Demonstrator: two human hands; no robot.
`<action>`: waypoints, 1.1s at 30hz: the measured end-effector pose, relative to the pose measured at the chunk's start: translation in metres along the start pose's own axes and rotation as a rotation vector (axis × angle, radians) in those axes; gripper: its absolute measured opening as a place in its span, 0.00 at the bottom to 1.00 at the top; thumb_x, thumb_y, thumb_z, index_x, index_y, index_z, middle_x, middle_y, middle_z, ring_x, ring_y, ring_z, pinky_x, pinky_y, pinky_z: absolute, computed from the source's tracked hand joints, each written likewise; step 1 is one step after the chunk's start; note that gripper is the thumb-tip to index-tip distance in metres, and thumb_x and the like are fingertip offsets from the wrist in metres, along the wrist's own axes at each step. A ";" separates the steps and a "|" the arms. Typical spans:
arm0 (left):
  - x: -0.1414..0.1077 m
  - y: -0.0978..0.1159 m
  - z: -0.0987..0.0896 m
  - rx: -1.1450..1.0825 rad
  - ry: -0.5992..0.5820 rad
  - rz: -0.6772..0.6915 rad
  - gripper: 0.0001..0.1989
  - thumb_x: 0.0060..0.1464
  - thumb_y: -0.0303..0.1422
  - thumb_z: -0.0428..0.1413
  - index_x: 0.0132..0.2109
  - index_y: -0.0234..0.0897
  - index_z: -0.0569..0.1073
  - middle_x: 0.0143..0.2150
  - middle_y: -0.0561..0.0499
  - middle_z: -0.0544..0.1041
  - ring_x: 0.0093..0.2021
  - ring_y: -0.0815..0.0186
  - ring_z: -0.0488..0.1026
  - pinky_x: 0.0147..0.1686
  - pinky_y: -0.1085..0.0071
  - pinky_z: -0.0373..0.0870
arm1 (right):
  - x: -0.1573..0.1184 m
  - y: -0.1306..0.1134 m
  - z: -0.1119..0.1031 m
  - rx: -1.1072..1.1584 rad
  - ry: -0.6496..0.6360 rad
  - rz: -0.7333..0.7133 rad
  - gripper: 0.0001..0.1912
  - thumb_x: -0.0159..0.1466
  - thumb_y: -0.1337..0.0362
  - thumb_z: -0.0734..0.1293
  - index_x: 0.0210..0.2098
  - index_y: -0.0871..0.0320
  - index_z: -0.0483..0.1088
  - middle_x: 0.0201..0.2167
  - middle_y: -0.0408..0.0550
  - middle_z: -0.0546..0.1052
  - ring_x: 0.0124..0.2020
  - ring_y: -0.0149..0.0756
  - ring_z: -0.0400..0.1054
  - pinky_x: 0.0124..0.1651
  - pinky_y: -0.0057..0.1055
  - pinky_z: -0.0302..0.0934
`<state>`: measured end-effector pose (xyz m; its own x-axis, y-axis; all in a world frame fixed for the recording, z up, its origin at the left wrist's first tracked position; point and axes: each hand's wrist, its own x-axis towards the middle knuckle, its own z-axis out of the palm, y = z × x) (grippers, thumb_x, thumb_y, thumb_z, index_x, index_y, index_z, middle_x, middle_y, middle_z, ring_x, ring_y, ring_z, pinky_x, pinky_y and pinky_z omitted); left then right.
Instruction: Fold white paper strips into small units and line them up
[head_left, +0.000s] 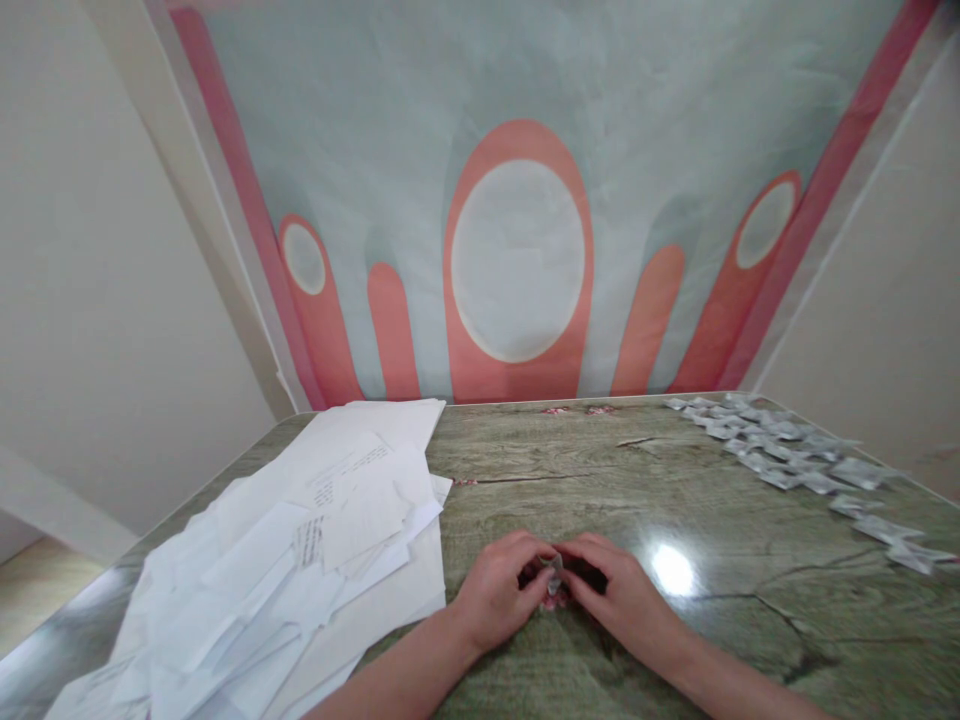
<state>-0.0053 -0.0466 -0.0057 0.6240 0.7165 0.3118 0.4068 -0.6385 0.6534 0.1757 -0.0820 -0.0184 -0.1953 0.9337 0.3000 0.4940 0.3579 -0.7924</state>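
Near the front middle of the wood-patterned table (525,510), a small folded piece of paper (555,572) is pinched between both hands. My left hand (504,585) holds its left side with the thumb and fingertips. On the other side, my right hand (611,590) grips it the same way, its fingertips close to those of my left hand. Fingers cover much of the piece, so its exact shape is hard to make out.
Loose white papers (247,560), some with printed text, spread in a pile over the table's left side. Several small folded paper pieces (780,445) lie in rows at the right. A wall with a red and pale-green printed covering (517,380) stands behind the table.
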 end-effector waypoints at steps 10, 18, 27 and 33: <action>0.004 0.000 -0.001 -0.035 0.013 -0.066 0.08 0.52 0.26 0.52 0.39 0.38 0.74 0.33 0.51 0.74 0.33 0.68 0.70 0.35 0.75 0.65 | -0.001 0.007 -0.001 -0.163 0.033 -0.084 0.11 0.60 0.70 0.60 0.39 0.55 0.72 0.33 0.46 0.75 0.36 0.37 0.67 0.41 0.34 0.62; 0.003 -0.001 0.000 0.017 -0.009 0.002 0.10 0.52 0.23 0.51 0.38 0.37 0.74 0.34 0.51 0.74 0.37 0.67 0.70 0.40 0.74 0.64 | -0.001 0.012 -0.001 -0.370 -0.002 -0.233 0.13 0.60 0.72 0.59 0.41 0.56 0.70 0.33 0.47 0.75 0.35 0.38 0.66 0.39 0.36 0.59; 0.000 0.005 -0.005 0.321 -0.128 0.124 0.08 0.54 0.25 0.50 0.38 0.38 0.73 0.37 0.50 0.74 0.39 0.65 0.68 0.41 0.70 0.63 | -0.006 0.010 -0.007 -0.388 -0.088 -0.256 0.15 0.61 0.74 0.58 0.44 0.55 0.69 0.33 0.47 0.74 0.35 0.38 0.64 0.39 0.35 0.57; -0.001 0.010 -0.007 0.518 -0.195 0.178 0.05 0.57 0.30 0.51 0.37 0.37 0.72 0.38 0.51 0.73 0.39 0.64 0.68 0.39 0.68 0.64 | -0.009 0.007 -0.008 -0.386 -0.129 -0.257 0.17 0.60 0.76 0.58 0.44 0.54 0.69 0.31 0.46 0.73 0.35 0.37 0.64 0.39 0.35 0.56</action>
<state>-0.0061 -0.0518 0.0051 0.8041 0.5519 0.2209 0.5271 -0.8338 0.1644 0.1878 -0.0876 -0.0219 -0.4438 0.8153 0.3720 0.6899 0.5758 -0.4387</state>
